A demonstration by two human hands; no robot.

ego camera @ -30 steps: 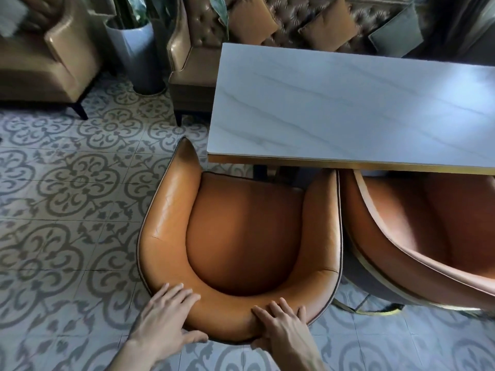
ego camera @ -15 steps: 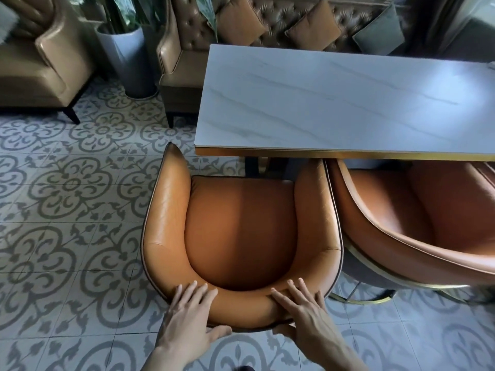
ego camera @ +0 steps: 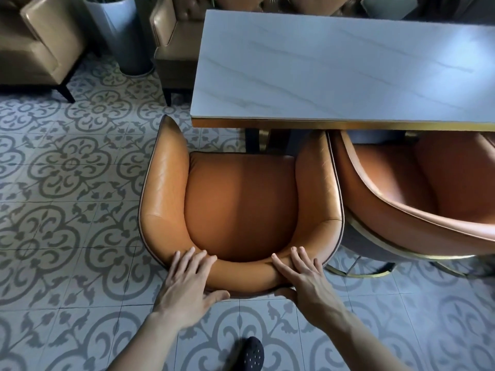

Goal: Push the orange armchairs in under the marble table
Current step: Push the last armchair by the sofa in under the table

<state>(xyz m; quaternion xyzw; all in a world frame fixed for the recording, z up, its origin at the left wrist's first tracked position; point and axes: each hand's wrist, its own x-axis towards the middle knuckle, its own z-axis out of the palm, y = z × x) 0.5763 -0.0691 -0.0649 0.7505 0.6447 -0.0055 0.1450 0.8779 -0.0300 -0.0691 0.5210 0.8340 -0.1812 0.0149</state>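
Observation:
An orange leather armchair [ego camera: 241,199] stands in front of me, facing the white marble table [ego camera: 342,68]. Its right arm tip reaches the table's near gold edge; its left arm sticks out past the table's left corner. My left hand [ego camera: 190,285] and my right hand [ego camera: 302,279] both grip the top of its curved backrest, fingers over the rim, thumbs behind. A second orange armchair [ego camera: 417,194] sits close on the right, its front under the table edge and touching the first chair's side.
A tan tufted sofa [ego camera: 171,46] runs behind the table. A grey-white planter [ego camera: 120,33] stands left of it, and a tan armchair [ego camera: 40,46] fills the far left. The floor is patterned tile [ego camera: 67,183]. My dark shoe [ego camera: 250,354] shows at the bottom.
The chair has slid forward and straightened toward the table, its arms closer to the table edge. Both hands stayed on the backrest, and I have stepped forward; my shoe came into view.

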